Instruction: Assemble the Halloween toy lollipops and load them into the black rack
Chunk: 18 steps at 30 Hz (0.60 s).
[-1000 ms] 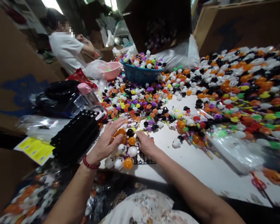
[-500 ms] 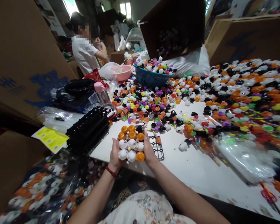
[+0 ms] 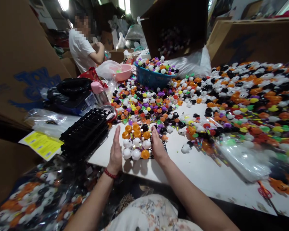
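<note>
A block of round toy heads (image 3: 136, 144), white and orange with a black one at the far corner, stands in rows at the table's near edge. My left hand (image 3: 115, 150) is open to its left, fingers stretched out, with a gap between palm and toys. On the other side my right hand (image 3: 159, 146) is also open and flat, close against the block; whether it touches cannot be told. Part of a black plastic grid (image 3: 165, 147) shows beside my right hand, mostly hidden by the hand and toys.
Stacked black grid trays (image 3: 83, 131) lie to the left beside a yellow printed sheet (image 3: 42, 144). Loose coloured toys cover the far and right table around a blue basin (image 3: 154, 78). Clear plastic bags (image 3: 243, 160) and red-handled scissors (image 3: 265, 192) lie right. A person in white (image 3: 80, 49) is behind.
The toy block was held between both my hands above the table edge; now it stands lower on the table. My hands have come apart and let go. The view has shifted slightly.
</note>
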{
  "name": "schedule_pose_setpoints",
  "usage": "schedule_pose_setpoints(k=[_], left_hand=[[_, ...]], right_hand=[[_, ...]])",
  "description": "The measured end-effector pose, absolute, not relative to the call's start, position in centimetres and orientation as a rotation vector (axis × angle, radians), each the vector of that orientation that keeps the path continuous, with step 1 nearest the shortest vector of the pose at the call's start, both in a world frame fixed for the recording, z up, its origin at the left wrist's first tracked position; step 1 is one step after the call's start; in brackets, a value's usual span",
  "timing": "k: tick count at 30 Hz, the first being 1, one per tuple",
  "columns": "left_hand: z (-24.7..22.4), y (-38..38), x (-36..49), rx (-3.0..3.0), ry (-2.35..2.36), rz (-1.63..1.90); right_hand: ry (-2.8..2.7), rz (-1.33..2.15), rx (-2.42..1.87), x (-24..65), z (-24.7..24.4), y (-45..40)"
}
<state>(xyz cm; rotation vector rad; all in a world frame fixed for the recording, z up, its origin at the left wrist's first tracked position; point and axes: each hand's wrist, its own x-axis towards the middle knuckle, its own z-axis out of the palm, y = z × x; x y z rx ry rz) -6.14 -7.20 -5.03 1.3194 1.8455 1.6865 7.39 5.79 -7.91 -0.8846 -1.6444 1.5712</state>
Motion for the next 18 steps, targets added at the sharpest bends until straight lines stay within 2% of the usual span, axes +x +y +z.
schedule_pose_setpoints(k=[5, 10, 18], left_hand=[[-1.8, -8.3, -5.8, 2.14, 2.118, 1.136], [-0.9, -7.6, -4.2, 2.399, 2.152, 0.622], [-2.2, -7.6, -4.0, 2.501, 2.248, 0.486]], right_hand=[[-1.916, 1.38, -0.796, 8.1, -3.4, 5.2], [-2.197, 1.119, -0.685, 7.0, -2.5, 4.8], [-2.445, 1.038, -0.78, 6.1, -3.3, 5.0]])
